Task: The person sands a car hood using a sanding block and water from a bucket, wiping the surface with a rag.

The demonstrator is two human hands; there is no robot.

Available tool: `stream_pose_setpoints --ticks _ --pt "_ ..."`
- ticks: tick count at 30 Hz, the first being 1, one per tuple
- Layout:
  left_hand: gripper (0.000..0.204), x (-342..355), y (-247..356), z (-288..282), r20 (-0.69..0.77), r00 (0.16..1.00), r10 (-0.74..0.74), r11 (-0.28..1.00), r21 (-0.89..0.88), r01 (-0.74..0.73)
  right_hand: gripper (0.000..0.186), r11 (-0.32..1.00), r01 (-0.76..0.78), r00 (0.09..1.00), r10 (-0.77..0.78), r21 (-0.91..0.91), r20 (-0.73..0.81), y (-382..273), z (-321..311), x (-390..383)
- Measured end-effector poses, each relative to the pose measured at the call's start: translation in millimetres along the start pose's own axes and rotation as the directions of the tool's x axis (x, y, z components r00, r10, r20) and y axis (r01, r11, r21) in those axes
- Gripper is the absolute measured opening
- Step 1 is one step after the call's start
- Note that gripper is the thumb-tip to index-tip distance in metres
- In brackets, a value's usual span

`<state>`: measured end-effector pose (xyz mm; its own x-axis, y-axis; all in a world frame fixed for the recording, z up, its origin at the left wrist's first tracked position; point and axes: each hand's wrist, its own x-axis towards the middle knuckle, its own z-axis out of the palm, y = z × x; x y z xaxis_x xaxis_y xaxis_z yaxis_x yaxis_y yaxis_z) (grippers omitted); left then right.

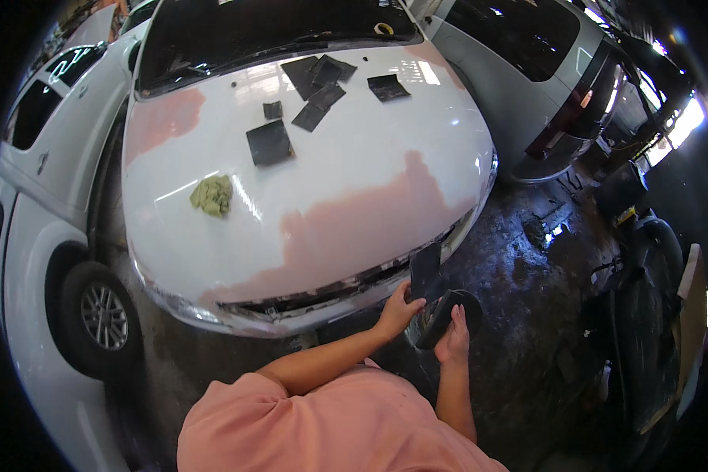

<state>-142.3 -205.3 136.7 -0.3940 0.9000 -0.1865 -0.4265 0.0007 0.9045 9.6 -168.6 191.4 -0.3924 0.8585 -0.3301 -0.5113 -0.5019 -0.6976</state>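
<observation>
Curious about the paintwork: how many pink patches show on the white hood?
3 visible: a left patch near the windshield, a right patch near the windshield, and a large front-edge patch. More could hide beneath the dark sheets.

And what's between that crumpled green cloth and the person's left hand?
In the head view, from the green cloth toward the left hand: white hood, a pink patch, then the dark front slot and white bumper.

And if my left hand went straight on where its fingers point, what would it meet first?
Past the dark sheet it holds, your left hand would probably first meet the dark piece at your right hand; depth is unclear, so they may touch.
</observation>
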Motion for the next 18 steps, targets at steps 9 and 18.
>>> stream_pose_setpoints --ticks 9,18 --pt "0.075 -62 -10 0 0.142 0.970 -0.196 0.979 -0.029 0.202 0.030 0.908 0.094 0.994 -0.063 -0.408 0.089 -45 -99 -35" --pt "0.065 -80 8 5 0.305 0.870 -0.388 0.908 0.288 0.304 0.042 0.608 0.177 0.931 0.151 -0.774 0.332 -99 -128 -73"
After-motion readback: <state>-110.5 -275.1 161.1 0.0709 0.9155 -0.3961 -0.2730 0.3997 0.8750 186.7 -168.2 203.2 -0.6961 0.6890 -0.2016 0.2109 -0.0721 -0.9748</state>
